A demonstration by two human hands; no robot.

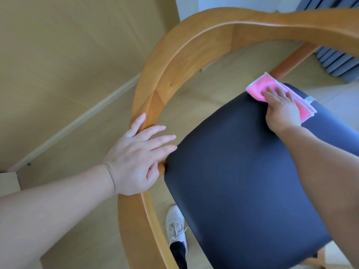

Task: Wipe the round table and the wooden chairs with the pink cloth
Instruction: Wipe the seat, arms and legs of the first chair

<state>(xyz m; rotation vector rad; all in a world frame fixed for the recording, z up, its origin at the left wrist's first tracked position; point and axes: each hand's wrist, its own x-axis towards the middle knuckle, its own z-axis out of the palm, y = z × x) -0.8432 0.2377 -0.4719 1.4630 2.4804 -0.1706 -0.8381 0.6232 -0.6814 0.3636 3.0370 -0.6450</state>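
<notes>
A wooden chair (186,55) stands on the pale wood floor (81,144), its curved back rail sweeping round a dark blue padded seat (242,181). On the far corner of that seat lies a pink cloth (258,88), folded, with my right hand (281,111) pressing it flat under straight fingers (275,92), while my left hand (136,160) rests on the rail by the seat's near corner. My white shoe (175,224) stands on the floor between the rail and the seat.
</notes>
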